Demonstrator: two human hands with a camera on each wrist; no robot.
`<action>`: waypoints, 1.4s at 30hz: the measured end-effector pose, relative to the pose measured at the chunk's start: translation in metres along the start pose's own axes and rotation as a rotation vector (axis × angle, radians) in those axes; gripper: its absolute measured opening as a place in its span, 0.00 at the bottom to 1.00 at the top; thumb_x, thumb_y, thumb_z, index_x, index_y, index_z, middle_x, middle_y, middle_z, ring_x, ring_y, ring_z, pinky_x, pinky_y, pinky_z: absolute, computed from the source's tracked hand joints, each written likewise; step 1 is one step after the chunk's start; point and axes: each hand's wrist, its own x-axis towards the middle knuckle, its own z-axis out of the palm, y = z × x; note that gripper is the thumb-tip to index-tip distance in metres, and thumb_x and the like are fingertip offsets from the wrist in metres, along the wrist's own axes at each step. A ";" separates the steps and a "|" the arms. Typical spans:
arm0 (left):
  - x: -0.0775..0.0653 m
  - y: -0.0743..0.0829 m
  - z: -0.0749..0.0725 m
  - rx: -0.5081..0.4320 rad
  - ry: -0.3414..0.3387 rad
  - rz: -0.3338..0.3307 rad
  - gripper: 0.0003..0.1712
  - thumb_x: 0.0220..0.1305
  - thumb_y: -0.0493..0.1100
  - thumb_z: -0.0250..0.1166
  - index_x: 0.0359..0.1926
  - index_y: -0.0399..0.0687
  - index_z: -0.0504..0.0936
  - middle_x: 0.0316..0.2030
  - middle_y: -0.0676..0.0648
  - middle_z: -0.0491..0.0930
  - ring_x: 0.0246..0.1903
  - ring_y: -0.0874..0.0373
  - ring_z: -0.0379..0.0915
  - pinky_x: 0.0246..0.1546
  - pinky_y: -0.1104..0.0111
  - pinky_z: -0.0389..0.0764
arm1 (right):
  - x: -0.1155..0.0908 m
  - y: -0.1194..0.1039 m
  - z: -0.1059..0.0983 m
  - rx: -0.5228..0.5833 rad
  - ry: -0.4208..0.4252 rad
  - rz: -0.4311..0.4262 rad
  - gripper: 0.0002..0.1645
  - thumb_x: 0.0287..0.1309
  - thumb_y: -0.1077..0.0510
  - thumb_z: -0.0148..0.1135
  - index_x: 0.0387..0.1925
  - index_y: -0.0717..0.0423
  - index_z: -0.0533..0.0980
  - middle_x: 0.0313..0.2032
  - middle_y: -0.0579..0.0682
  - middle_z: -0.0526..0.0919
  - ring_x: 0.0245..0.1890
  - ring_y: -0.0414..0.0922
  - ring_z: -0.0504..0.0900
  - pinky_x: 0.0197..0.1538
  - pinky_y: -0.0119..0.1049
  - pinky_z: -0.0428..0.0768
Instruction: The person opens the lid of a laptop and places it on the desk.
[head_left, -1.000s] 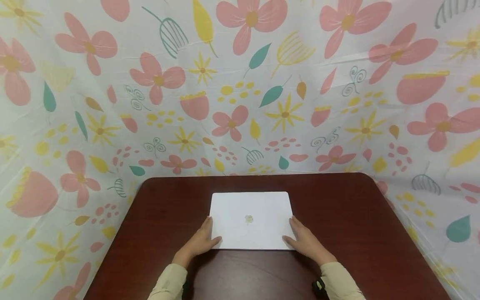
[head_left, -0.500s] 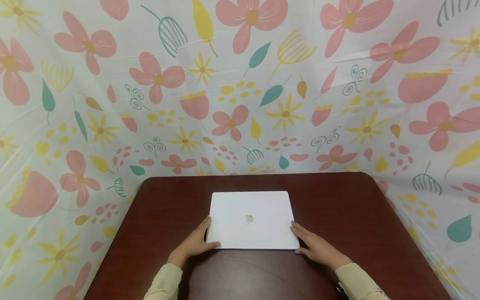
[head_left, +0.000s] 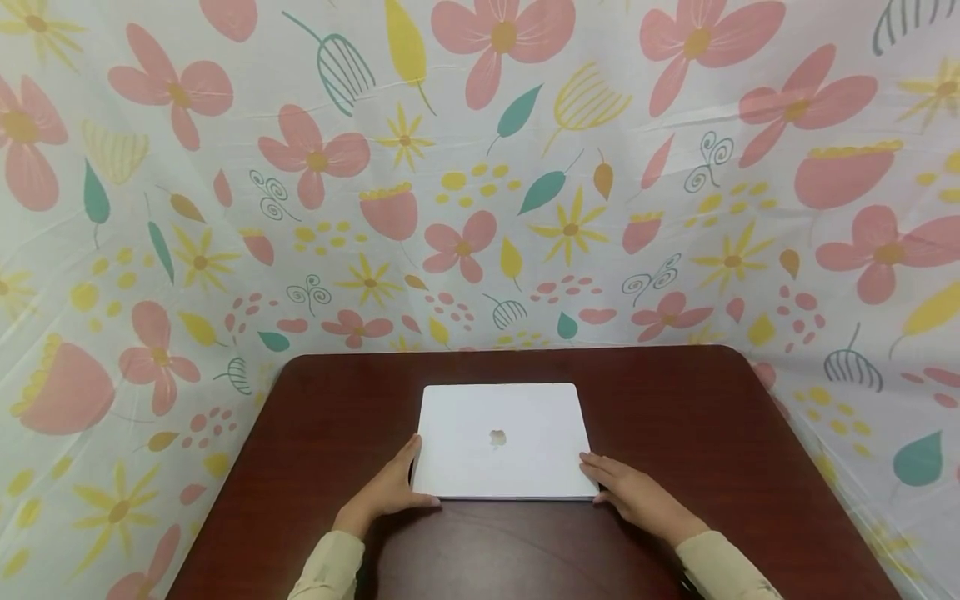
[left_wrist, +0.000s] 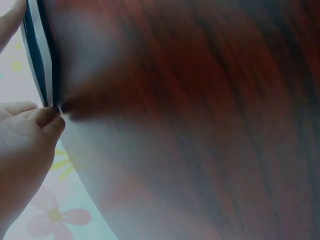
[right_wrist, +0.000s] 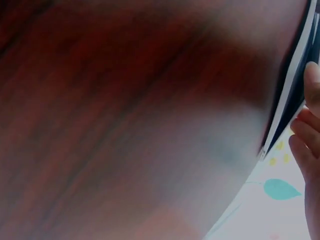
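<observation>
You've got a silver MacBook laptop (head_left: 517,462) near the middle of the dark red-brown table (head_left: 675,400), apple logo (head_left: 497,437) up, long edge facing you. Left hand (head_left: 390,486): gripping the near-left corner, fingers along the side, thumb at the near edge. Right hand (head_left: 643,500): gripping the near-right corner, fingertips on the lid margin, thumb at the near edge.

One corner per hand looks deliberate: even load, little twist, middle of the lid uncovered. Square-on placement puts both near corners in easy reach, I'd judge.

Both wrist views show a dark band (left_wrist: 35,55) between pale edges. I read that as lid and base slightly apart; head view looks closed flat, so can't confirm how far. Can't tell either whether the base sits fully on the wood.

Containers: I see no box, tray or cup in any view, so no contents to list. Nearest thing to a case is the laptop's own clamshell, inside hidden. Floral cloth (head_left: 480,183) hangs behind and to both sides of the table.
</observation>
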 end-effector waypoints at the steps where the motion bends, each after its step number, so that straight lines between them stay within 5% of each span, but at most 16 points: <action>1: 0.000 0.000 0.000 0.004 0.003 0.001 0.69 0.44 0.58 0.78 0.73 0.29 0.45 0.73 0.32 0.45 0.72 0.41 0.44 0.66 0.48 0.56 | 0.000 0.000 0.000 -0.021 0.011 -0.015 0.34 0.43 0.63 0.74 0.55 0.67 0.76 0.56 0.59 0.78 0.53 0.53 0.79 0.47 0.45 0.80; 9: -0.001 -0.001 0.002 0.027 0.037 0.010 0.65 0.47 0.50 0.78 0.73 0.29 0.45 0.72 0.31 0.46 0.71 0.41 0.45 0.66 0.48 0.57 | 0.000 0.003 0.000 -0.093 0.059 -0.072 0.36 0.39 0.66 0.75 0.56 0.68 0.75 0.56 0.59 0.78 0.54 0.52 0.79 0.48 0.44 0.79; 12: 0.000 -0.003 0.004 0.038 0.050 0.020 0.64 0.48 0.48 0.78 0.73 0.29 0.45 0.72 0.30 0.48 0.71 0.40 0.47 0.66 0.48 0.57 | 0.000 0.003 -0.001 -0.094 0.063 -0.069 0.31 0.48 0.63 0.71 0.56 0.68 0.74 0.56 0.59 0.78 0.54 0.52 0.79 0.49 0.44 0.79; 16: 0.000 -0.005 0.006 0.028 0.074 0.019 0.65 0.46 0.48 0.78 0.73 0.29 0.45 0.71 0.30 0.50 0.70 0.36 0.47 0.65 0.46 0.58 | 0.000 0.003 -0.002 -0.102 0.069 -0.064 0.24 0.72 0.53 0.48 0.57 0.67 0.74 0.57 0.59 0.77 0.55 0.52 0.78 0.49 0.44 0.78; 20: 0.000 -0.007 0.007 0.009 0.082 0.018 0.66 0.45 0.48 0.79 0.73 0.29 0.44 0.71 0.28 0.49 0.70 0.32 0.44 0.66 0.44 0.53 | -0.001 0.003 -0.001 -0.117 0.094 -0.065 0.35 0.76 0.48 0.26 0.57 0.66 0.74 0.57 0.58 0.78 0.55 0.51 0.78 0.56 0.38 0.74; 27: -0.002 -0.012 0.011 0.001 0.090 0.076 0.64 0.46 0.48 0.78 0.74 0.37 0.46 0.71 0.27 0.47 0.70 0.31 0.39 0.67 0.41 0.47 | -0.002 0.005 0.000 -0.092 0.165 -0.062 0.34 0.76 0.51 0.23 0.56 0.67 0.73 0.56 0.60 0.77 0.54 0.53 0.77 0.69 0.23 0.47; 39: -0.007 -0.008 0.011 0.003 0.085 0.087 0.58 0.50 0.47 0.76 0.73 0.36 0.51 0.71 0.29 0.50 0.70 0.30 0.37 0.65 0.39 0.49 | 0.011 0.010 -0.002 -0.024 0.315 -0.089 0.28 0.75 0.57 0.29 0.54 0.68 0.74 0.54 0.60 0.79 0.49 0.55 0.79 0.66 0.26 0.59; 42: -0.009 -0.005 0.011 0.055 0.082 0.122 0.53 0.52 0.46 0.74 0.71 0.34 0.55 0.69 0.27 0.53 0.68 0.31 0.48 0.64 0.41 0.54 | 0.015 0.011 -0.003 -0.037 0.331 -0.069 0.29 0.74 0.57 0.28 0.53 0.68 0.75 0.53 0.59 0.79 0.49 0.53 0.80 0.67 0.24 0.57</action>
